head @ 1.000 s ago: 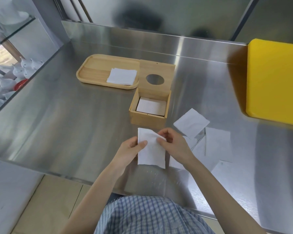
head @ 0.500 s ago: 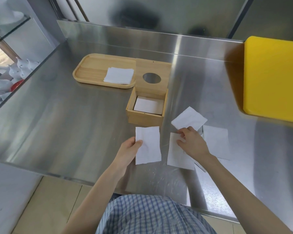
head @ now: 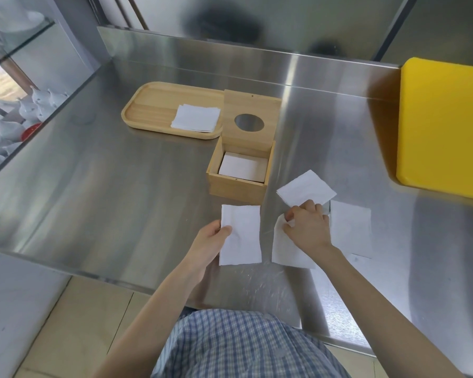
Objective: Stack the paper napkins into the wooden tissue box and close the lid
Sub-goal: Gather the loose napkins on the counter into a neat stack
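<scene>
- Left hand (head: 212, 241) pinching one napkin (head: 241, 236) by its edge.
- Right hand (head: 307, 226) gripping a second napkin (head: 287, 252) on the steel worktop (head: 107, 186).
- Wooden box (head: 236, 184) open, lid (head: 250, 120) tipped back, napkins inside.

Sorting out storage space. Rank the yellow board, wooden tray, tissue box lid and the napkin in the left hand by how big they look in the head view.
1. yellow board, though cut off by the frame edge.
2. wooden tray.
3. tissue box lid and napkin in the left hand: look alike, and the napkin is nearer the camera, so no ranking.
</scene>
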{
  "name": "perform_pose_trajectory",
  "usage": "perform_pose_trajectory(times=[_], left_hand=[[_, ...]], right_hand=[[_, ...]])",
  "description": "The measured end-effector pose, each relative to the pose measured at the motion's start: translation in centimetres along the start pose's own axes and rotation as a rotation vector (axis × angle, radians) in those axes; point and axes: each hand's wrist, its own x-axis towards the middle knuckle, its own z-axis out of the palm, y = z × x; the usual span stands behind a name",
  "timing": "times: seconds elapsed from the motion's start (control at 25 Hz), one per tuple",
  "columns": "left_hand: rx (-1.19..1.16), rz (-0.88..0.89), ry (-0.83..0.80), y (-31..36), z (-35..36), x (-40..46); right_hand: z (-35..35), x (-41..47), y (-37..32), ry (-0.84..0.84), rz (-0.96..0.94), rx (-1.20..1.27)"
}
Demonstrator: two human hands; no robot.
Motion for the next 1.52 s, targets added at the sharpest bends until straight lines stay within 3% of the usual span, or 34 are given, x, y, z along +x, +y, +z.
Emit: perform_pose_trajectory(times=[0.2,0.44,0.76,0.96,1.04,1.28,1.52], left_hand=[[0.009,0.012,-0.005,-0.1,-0.2,0.0],[-0.058,0.087,0.027,0.6,-0.6,-0.3],[-0.136,0.071,0.007,1.0,-0.9,0.2],[-0.261,0.042,-0.134,1.1,0.1,0.1],[-0.251,0.03,-0.177,1.4,0.5,-0.1],[-0.224,0.039,-0.268,1.4,1.0,-0.5],[-0.22,-0.004,-0.273,1.2,1.3,-0.5]], right_hand=[[-0.7,-0.4,-0.2,0.072,-0.114,0.07],[-4.4,-1.0,-0.9,0.105,-0.129,0.499],[-9.4,-2.5,-0.7,-0.219,-0.364,0.377],[-11.1,-3.6,-2.4,-0.572,-0.427,0.595],[-10.8,-3.5,-2.9,-0.628,-0.431,0.636],[-7.7,-1.8,-3.5,-0.434,-0.36,0.496],[-6.3,-1.0,-3.5,-0.357,-0.31,0.464]])
